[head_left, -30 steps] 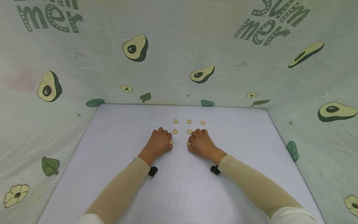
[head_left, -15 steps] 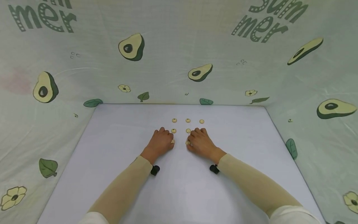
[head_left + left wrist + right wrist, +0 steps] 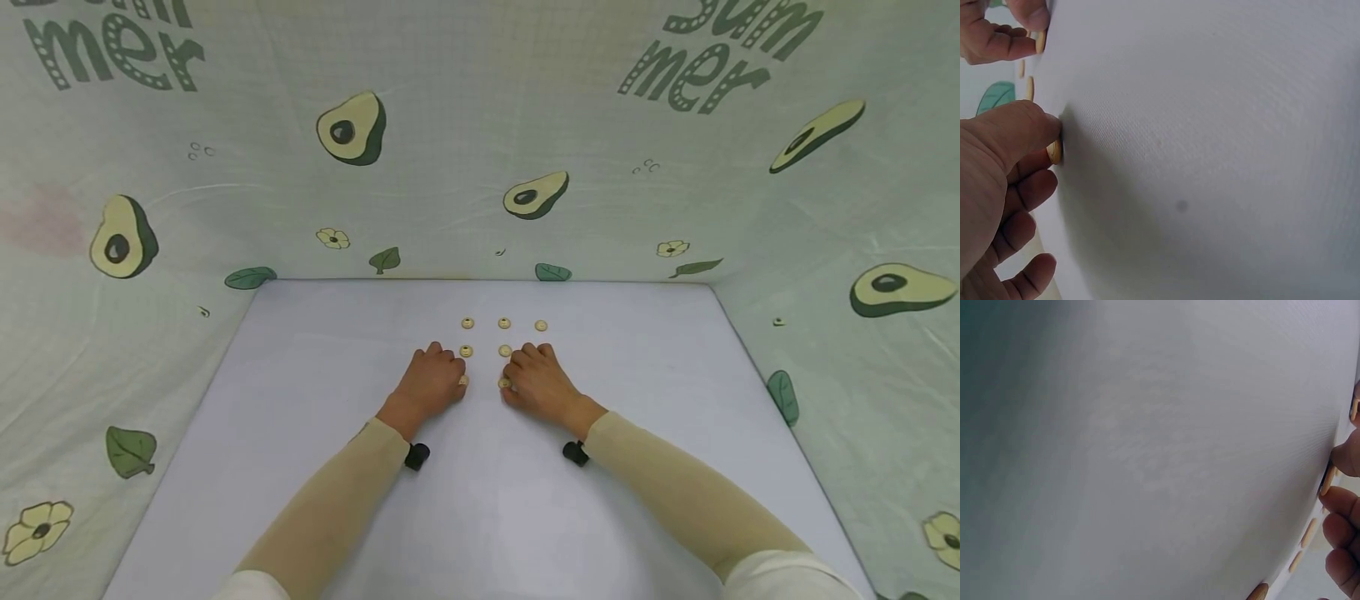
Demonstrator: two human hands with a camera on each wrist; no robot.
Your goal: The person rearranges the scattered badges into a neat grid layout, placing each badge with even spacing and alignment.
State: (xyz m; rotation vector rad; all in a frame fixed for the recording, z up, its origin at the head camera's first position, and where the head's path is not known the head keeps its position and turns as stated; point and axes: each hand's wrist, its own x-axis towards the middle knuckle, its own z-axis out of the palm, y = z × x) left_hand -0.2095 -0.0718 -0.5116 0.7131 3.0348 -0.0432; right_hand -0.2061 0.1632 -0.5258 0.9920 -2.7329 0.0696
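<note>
My left hand [image 3: 429, 379] pinches a small round wooden button [image 3: 462, 381] between thumb and forefinger, low against the white tabletop. In the left wrist view that button [image 3: 1055, 152] stands out under the thumb, partly covered. To its right, my right hand [image 3: 546, 383] holds a like button [image 3: 505, 382] by its edges; the right wrist view shows this button [image 3: 1329, 479] between thumb and forefinger at the surface. Beyond the hands lie a left button [image 3: 467, 351] and a right button [image 3: 505, 351]. Farther back is a row of three, with its middle button [image 3: 504, 322].
The white table [image 3: 480, 500] meets a hanging cloth [image 3: 450, 225] with avocado prints along its back and sides. Another button [image 3: 1260, 591] lies at the bottom of the right wrist view. Each wrist carries a small black camera [image 3: 417, 456].
Over the last second my left hand has shifted slightly right with its button, narrowing the gap to the right hand. Since half a second ago both hands look still.
</note>
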